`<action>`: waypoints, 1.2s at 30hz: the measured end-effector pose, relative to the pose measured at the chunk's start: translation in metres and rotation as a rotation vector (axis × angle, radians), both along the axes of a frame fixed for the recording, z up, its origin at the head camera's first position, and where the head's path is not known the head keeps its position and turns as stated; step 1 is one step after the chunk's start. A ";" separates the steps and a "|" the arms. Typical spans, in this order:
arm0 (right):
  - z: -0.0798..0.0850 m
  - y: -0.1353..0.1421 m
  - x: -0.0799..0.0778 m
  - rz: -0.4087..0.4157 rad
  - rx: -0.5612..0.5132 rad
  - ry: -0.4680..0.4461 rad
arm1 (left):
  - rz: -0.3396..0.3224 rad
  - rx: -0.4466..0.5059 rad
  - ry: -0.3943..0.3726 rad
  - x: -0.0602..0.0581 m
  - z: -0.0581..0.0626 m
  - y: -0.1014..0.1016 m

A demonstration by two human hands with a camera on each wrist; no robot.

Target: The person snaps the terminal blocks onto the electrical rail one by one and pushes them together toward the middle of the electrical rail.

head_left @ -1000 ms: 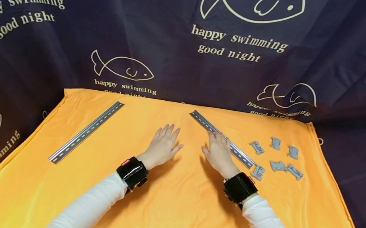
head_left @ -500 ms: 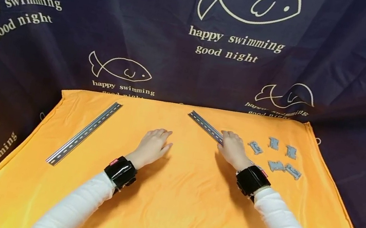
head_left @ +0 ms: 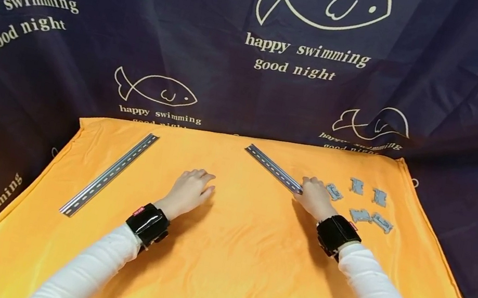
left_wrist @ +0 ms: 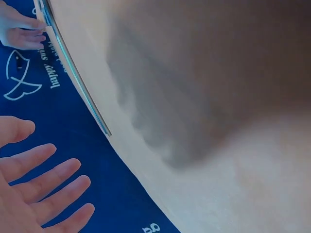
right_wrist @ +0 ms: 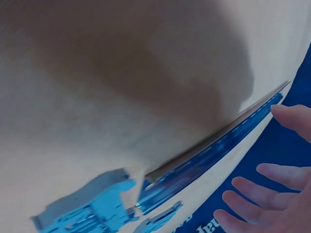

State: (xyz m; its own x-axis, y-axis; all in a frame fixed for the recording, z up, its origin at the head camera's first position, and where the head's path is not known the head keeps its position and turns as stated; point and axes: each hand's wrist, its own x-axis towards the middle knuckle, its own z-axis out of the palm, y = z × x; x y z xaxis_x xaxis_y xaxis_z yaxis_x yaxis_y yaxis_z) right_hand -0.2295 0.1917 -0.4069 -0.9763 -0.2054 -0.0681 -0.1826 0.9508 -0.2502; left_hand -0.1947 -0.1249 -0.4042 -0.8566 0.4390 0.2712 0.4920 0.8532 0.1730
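My right hand (head_left: 315, 198) is over the lower end of the right slotted metal DIN rail (head_left: 273, 167), hiding that end in the head view. In the right wrist view its fingers (right_wrist: 262, 194) are spread and loosely bent, holding nothing. A grey terminal block (right_wrist: 92, 208) lies by the end of the rail (right_wrist: 209, 150) there; the hand hides it in the head view. My left hand (head_left: 188, 192) hovers over the cloth between the two rails, fingers (left_wrist: 53, 184) apart and relaxed, with nothing in them. The left DIN rail (head_left: 110, 174) lies slanted, apart from that hand.
Several more grey terminal blocks (head_left: 357, 185) lie scattered to the right of my right hand. An orange cloth (head_left: 218, 272) covers the table. Dark blue fabric (head_left: 222, 20) with fish prints hangs behind and at both sides.
My right hand has moved right along the right rail to its lower end, uncovering the rail's middle. My left hand has drifted left and slightly nearer. Rails and visible blocks stay put.
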 end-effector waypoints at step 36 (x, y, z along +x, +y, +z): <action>-0.016 0.004 -0.010 0.102 -0.045 -0.001 | -0.025 0.004 -0.068 0.001 -0.007 -0.014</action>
State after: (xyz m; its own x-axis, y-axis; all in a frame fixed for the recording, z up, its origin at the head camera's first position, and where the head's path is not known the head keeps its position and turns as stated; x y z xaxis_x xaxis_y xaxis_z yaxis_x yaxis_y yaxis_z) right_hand -0.2399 0.1955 -0.4232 -0.9501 -0.3065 -0.0577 -0.2775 0.9152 -0.2923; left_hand -0.1941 -0.1390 -0.4112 -0.8619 0.4596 0.2143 0.5001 0.8401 0.2098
